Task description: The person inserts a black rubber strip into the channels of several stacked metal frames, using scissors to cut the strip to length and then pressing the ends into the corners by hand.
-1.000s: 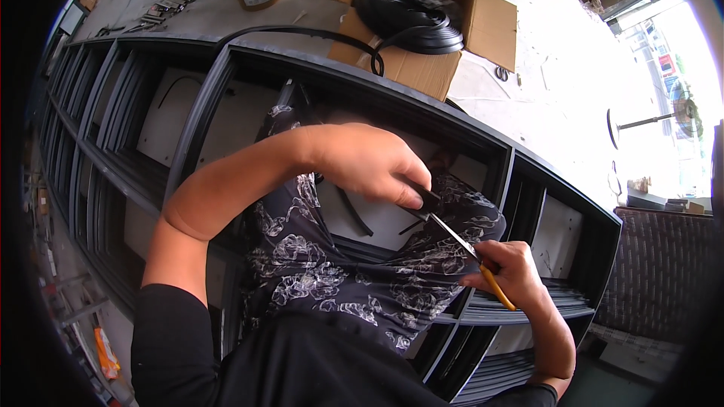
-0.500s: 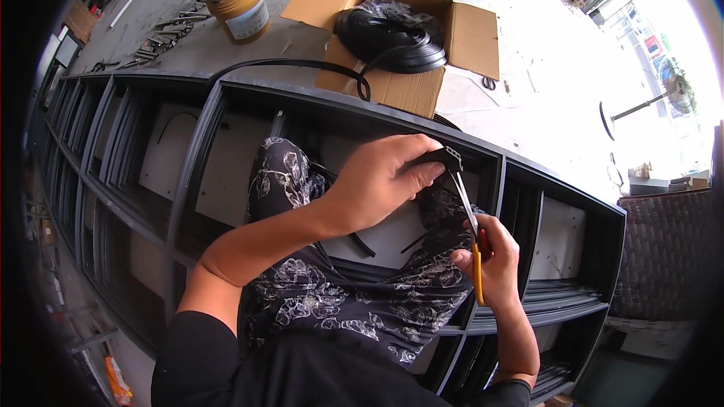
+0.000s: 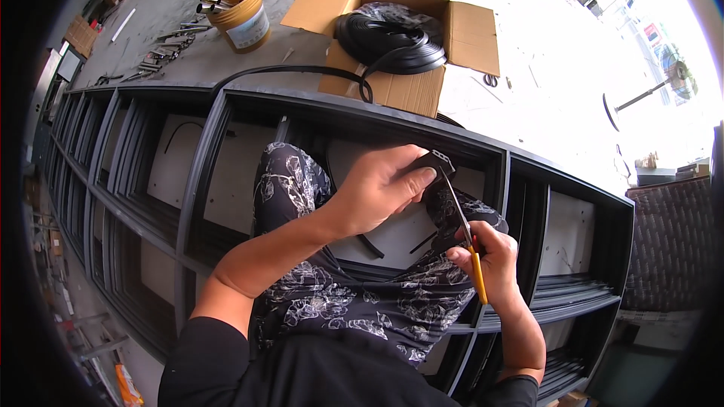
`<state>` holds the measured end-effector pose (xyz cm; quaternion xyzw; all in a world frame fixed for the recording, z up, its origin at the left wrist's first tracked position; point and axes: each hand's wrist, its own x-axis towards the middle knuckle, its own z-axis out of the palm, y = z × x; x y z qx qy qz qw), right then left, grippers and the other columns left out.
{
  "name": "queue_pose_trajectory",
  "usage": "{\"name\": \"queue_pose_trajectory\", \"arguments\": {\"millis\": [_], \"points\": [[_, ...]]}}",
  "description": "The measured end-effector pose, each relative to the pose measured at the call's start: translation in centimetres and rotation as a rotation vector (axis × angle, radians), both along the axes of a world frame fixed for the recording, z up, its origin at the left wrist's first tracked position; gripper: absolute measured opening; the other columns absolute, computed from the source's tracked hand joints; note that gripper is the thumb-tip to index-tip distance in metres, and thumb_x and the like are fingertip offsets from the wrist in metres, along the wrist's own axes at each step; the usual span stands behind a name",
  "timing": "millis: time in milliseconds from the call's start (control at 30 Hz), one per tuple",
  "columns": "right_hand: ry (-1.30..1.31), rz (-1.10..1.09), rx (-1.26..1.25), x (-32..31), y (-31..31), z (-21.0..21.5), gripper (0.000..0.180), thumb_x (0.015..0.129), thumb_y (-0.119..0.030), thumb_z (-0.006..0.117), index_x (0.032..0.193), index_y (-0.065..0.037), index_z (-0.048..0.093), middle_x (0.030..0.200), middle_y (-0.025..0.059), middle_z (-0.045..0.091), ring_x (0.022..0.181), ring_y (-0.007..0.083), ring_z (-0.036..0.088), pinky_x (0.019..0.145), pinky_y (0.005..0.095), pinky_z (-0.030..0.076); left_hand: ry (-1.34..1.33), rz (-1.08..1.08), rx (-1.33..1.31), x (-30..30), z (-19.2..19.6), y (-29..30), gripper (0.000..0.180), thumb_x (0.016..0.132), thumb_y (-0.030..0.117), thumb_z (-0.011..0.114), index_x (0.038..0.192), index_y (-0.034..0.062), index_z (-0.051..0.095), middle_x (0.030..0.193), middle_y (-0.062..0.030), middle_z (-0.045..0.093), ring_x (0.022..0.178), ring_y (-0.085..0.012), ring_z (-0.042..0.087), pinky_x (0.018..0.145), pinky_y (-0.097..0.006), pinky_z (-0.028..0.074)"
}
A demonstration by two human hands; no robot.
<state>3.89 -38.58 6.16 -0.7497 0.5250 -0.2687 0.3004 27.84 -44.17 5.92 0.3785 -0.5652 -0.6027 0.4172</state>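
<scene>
My left hand (image 3: 377,188) is closed on a black rubber strip (image 3: 437,160), thumb on top. The strip's cut end shows a row of small hollow chambers and points right. In my right hand (image 3: 494,256) is a pair of scissors (image 3: 479,277) with yellow-orange handles. Its narrow blades point up and away from me, their tips at the near edge of the strip's end. Whether the blades touch the strip I cannot tell. Both hands are above my patterned trousers (image 3: 317,286), between my knees and the dark metal frames (image 3: 475,142).
Beyond the frames, an open cardboard box (image 3: 471,38) holds a coil of black rubber strip (image 3: 388,44); a length trails left over the frame edge. A yellow bucket (image 3: 240,19) with metal tubes stands to its left. At the right are a fan (image 3: 679,75) and a dark patterned stack (image 3: 667,249).
The scissors' tips have moved left and closer to the strip's end, and their blades look closer together. The strip's end has shifted slightly left. The whole view has tilted a little.
</scene>
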Motion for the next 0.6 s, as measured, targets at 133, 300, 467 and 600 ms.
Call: {"name": "queue_pose_trajectory", "arguments": {"millis": [133,300,467,600], "points": [[-0.027,0.019,0.001,0.2,0.5,-0.6,0.047,0.074,-0.038,0.084,0.085,0.001,0.061,0.055,0.004,0.049,0.048,0.0144,0.05,0.048,0.0267,0.042,0.125,-0.089,0.153,0.6,0.2,0.3,0.02,0.101,0.02,0.055,0.102,0.0014,0.062,0.071,0.0016,0.056,0.055,-0.0039,0.045,0.052,-0.019,0.037],[-0.081,0.022,0.049,0.3,1.0,-1.8,0.041,0.077,-0.032,0.084,0.083,0.001,0.06,0.057,0.0045,0.052,0.047,0.0134,0.05,0.048,0.0254,0.043,0.217,-0.117,0.261,0.9,0.1,0.6,0.025,0.102,0.023,0.054,0.102,-0.0003,0.061,0.072,0.0006,0.056,0.055,-0.0055,0.046,0.051,-0.019,0.037],[-0.584,-0.455,0.324,0.1,0.7,-1.4,0.017,0.096,-0.015,0.052,0.093,0.001,0.056,0.051,-0.0006,0.045,0.037,0.0056,0.038,0.035,0.0201,0.027,0.271,-0.197,0.341,0.7,0.0,1.0,0.025,0.102,0.023,0.055,0.103,-0.0008,0.061,0.073,0.0001,0.056,0.057,-0.0062,0.047,0.053,-0.02,0.038],[-0.768,-0.342,0.276,0.4,0.5,-0.6,0.022,0.092,-0.019,0.067,0.101,-0.002,0.057,0.06,0.0001,0.053,0.044,0.0044,0.045,0.039,0.0185,0.034,0.238,-0.289,0.338,-0.6,-1.0,1.1,0.024,0.101,0.023,0.056,0.102,0.0,0.061,0.075,0.0004,0.057,0.059,-0.0057,0.048,0.056,-0.02,0.039]]}}
